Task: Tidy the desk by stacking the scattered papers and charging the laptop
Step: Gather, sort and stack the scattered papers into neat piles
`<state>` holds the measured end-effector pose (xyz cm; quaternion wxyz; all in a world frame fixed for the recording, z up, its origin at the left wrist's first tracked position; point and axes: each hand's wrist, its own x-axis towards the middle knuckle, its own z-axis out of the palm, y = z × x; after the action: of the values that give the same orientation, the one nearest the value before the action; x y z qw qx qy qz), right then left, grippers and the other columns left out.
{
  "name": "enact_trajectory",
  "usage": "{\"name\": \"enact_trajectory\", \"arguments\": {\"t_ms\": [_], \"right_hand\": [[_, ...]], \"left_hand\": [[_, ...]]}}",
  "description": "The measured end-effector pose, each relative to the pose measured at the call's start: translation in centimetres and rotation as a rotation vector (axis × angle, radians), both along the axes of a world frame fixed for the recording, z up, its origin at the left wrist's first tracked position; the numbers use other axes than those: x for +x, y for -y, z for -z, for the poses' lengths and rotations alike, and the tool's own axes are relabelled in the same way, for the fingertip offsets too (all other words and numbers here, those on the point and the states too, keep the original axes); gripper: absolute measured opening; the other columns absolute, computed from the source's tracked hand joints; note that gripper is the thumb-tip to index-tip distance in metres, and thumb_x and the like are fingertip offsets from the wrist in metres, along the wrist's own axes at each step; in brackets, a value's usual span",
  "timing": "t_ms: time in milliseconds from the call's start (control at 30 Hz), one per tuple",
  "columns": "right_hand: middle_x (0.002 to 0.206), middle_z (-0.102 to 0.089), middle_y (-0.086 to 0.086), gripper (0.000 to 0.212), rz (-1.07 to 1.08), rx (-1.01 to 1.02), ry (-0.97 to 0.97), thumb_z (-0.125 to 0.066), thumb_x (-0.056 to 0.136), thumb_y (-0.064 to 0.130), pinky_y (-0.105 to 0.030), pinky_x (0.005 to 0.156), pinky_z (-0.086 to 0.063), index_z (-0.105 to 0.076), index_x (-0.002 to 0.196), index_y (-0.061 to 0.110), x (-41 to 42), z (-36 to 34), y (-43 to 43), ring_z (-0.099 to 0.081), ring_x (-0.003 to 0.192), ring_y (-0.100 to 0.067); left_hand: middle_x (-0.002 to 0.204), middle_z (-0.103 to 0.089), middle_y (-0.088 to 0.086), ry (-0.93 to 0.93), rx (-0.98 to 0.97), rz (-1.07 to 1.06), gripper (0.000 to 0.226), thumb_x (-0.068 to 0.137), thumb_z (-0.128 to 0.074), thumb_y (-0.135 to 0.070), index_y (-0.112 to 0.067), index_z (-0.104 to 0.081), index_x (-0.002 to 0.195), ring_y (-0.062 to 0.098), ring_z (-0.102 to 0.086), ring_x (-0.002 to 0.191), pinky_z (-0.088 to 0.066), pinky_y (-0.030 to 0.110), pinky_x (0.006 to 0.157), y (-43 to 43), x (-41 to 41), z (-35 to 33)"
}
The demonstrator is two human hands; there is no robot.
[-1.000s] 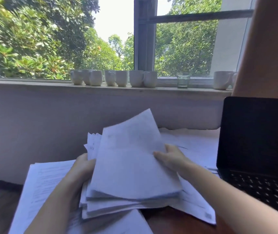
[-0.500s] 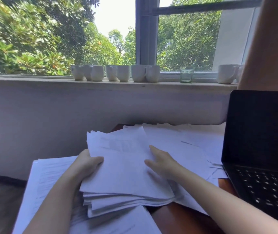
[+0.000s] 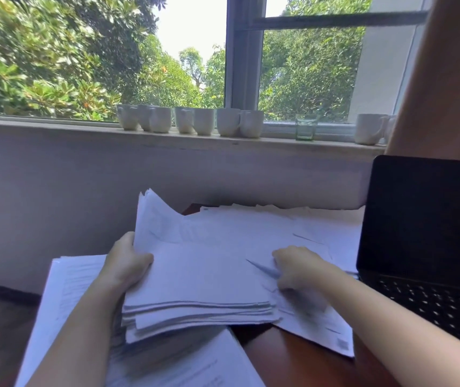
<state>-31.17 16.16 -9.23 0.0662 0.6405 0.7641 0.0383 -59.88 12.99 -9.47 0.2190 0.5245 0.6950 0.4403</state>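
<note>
Desk [image 3: 301, 358] crowded; left hand [image 3: 128, 263] grips paper stack [image 3: 198, 277] edge, right hand [image 3: 298, 268] pinches loose sheet [image 3: 315, 325].

White mugs [image 3: 203, 122] and a green glass [image 3: 305, 130] line the windowsill [image 3: 55, 127], with leafy trees [image 3: 55, 57] outside the window
</note>
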Motion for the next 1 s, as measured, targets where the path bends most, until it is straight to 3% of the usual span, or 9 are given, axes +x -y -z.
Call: {"name": "enact_trajectory", "arguments": {"t_ms": [133,300,367,400,600,767,867,933,1000], "right_hand": [[0.103,-0.057,-0.015,0.02,0.063,0.165,-0.076,-0.045,0.085,0.001,-0.026,0.068,-0.034,-0.04,0.073,0.016,1.1,0.1,-0.5,-0.057,0.099,-0.031],[0.087,-0.057,-0.024,0.021,0.208,0.417,-0.468,-0.041,0.092,0.013,-0.034,0.064,-0.033,-0.049,0.073,0.014,3.7,-3.5,-1.9,-0.053,0.082,-0.038],[0.079,-0.024,-0.015,0.029,0.091,0.415,-0.686,-0.045,0.09,0.01,-0.034,0.055,-0.025,-0.036,0.063,0.015,3.4,-4.8,-1.9,-0.033,0.066,-0.025],[0.067,-0.036,0.0,0.029,0.022,0.39,-0.842,-0.047,0.089,0.008,-0.031,0.052,-0.023,-0.036,0.062,0.014,2.9,-5.4,-1.6,-0.03,0.064,-0.018],[0.058,-0.066,-0.001,0.013,-0.156,0.028,-1.692,-0.053,0.092,-0.001,-0.024,0.045,-0.051,-0.062,0.084,0.0,-0.9,-8.1,-0.4,-0.063,0.048,-0.013],[0.075,-0.063,-0.015,0.013,-0.019,-0.095,-1.574,-0.062,0.073,-0.003,-0.028,0.055,-0.053,-0.061,0.086,-0.004,-2.5,-5.5,-0.9,-0.061,0.051,-0.017],[0.088,-0.065,-0.021,0.039,0.074,-0.216,-1.41,-0.056,0.057,0.006,-0.045,0.067,-0.056,-0.062,0.094,-0.005,-3.9,-2.4,-1.0,-0.063,0.067,-0.025],[0.087,-0.063,-0.017,0.021,0.071,-0.278,-1.332,-0.057,0.072,0.002,-0.052,0.067,-0.053,-0.062,0.092,0.002,-4.9,-0.3,-1.1,-0.06,0.074,-0.027],[0.082,-0.064,-0.008,0.019,0.061,-0.285,-1.321,-0.051,0.082,-0.004,-0.031,0.059,-0.053,-0.061,0.091,0.01,-5.6,1.2,-1.2,-0.061,0.069,-0.024]], "left_hand": [[0.1,-0.059,0.012,0.206,0.16,-0.084,0.027,0.085,-0.053,0.006,-0.004,-0.055,0.109,0.024,-0.053,0.087,-0.038,0.03,0.07,0.4,0.0,-0.2],[0.101,-0.059,0.013,0.272,0.135,-0.067,0.034,0.078,-0.058,-0.006,0.001,-0.056,0.111,0.025,-0.055,0.088,-0.039,0.03,0.073,0.2,0.3,-0.2],[0.1,-0.06,0.012,0.265,0.096,-0.023,0.033,0.076,-0.058,-0.007,-0.001,-0.056,0.109,0.026,-0.056,0.087,-0.039,0.03,0.069,0.4,0.6,-0.3],[0.099,-0.061,0.011,0.253,0.076,0.009,0.034,0.072,-0.057,-0.01,-0.003,-0.056,0.106,0.026,-0.057,0.086,-0.04,0.03,0.068,0.5,0.8,-0.2],[0.091,-0.068,0.013,0.2,-0.022,0.048,0.034,0.056,-0.048,-0.019,-0.009,-0.064,0.084,0.028,-0.064,0.084,-0.049,0.034,0.074,1.0,1.1,-0.3],[0.125,-0.059,0.025,0.476,-0.031,-0.026,0.059,0.093,-0.05,-0.044,0.007,-0.058,0.121,0.034,-0.058,0.112,-0.045,0.037,0.094,-0.3,0.5,0.2],[0.122,-0.064,0.013,0.665,-0.027,0.0,0.101,0.063,-0.045,-0.088,-0.008,-0.061,0.123,0.031,-0.063,0.109,-0.045,0.049,0.101,-2.8,-1.4,2.5],[0.117,-0.066,0.009,0.688,-0.055,0.003,0.083,0.074,-0.05,-0.074,-0.005,-0.061,0.119,0.027,-0.065,0.102,-0.05,0.043,0.094,-1.7,-0.4,1.2],[0.09,-0.068,0.007,0.57,-0.072,0.003,0.034,0.092,-0.054,-0.033,-0.001,-0.061,0.102,0.022,-0.066,0.076,-0.053,0.027,0.063,-0.2,0.5,0.2]]}}
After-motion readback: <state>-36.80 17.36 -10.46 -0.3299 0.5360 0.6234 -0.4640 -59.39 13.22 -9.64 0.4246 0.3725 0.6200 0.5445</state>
